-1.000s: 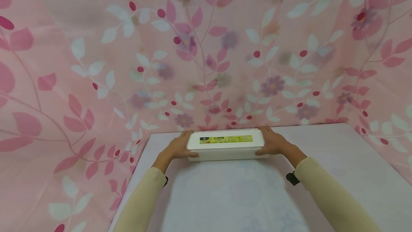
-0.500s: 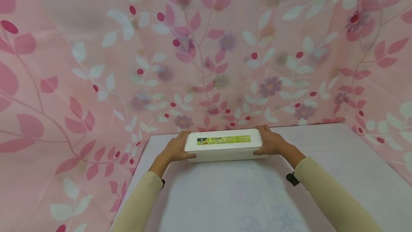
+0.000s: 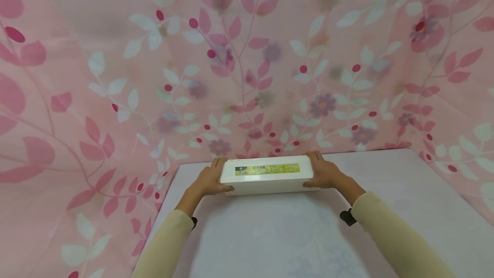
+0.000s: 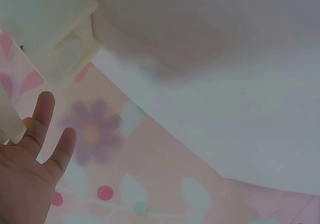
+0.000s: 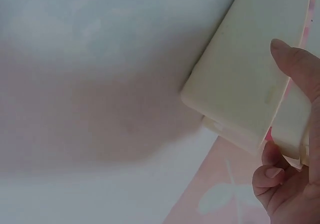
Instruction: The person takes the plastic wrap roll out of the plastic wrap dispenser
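Note:
A long white lidded box (image 3: 247, 188) lies near the back of the table, with a green-yellow label (image 3: 267, 169) on top. Its left end is held by my left hand (image 3: 209, 180), thumb at the front and fingers towards the back. My right hand (image 3: 325, 171) grips the right end the same way. In the left wrist view, pink cloth shows between the box body (image 4: 45, 14) and the part beside the left hand (image 4: 25, 174). A narrow pink gap also runs along the box (image 5: 240, 69) by the right hand (image 5: 295, 184) in the right wrist view.
A pale cloth-covered table (image 3: 266, 239) extends forward of the box. Pink floral fabric (image 3: 247, 76) hangs behind and at both sides, close to the table's back edge. A dark band part (image 3: 348, 217) shows at the right cuff.
The head view has shifted slightly. Box and both hands appear a little further left and lower, with the same hold at each end.

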Demonstrator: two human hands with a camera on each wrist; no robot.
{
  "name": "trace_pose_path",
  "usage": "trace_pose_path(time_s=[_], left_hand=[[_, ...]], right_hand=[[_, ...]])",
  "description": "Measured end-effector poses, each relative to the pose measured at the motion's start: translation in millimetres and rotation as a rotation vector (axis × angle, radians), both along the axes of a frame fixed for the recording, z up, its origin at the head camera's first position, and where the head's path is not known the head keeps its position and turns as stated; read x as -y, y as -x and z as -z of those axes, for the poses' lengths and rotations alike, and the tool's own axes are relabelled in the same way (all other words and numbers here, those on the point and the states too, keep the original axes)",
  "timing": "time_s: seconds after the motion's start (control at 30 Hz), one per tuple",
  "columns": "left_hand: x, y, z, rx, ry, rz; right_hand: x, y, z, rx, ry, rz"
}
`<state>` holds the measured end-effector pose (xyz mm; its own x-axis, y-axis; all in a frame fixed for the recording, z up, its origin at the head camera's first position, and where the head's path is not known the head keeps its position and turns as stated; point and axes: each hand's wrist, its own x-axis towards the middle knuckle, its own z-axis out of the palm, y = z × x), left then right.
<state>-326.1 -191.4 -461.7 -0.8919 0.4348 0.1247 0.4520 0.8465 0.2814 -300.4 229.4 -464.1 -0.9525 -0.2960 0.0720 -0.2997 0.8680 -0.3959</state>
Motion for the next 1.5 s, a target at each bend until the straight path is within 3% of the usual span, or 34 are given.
trace_pose_path(time_s=[0.2,1.03,1.5], left_hand=[[1.4,-6.5,-1.3,0.027,-0.017,0.012],[3.8,-14.0,-6.1,-0.01,0.02,0.042],[8.3,-30.8,-6.1,-0.086,0.078,0.046]], right_hand=[[0.4,-0.8,4.3,-0.033,-0.002,0.007],[-1.7,-10.9,-13.9,-0.093,-0.015,0.005],[2.0,-22.3,-7.2,-0.076,-0.047,0.022]])
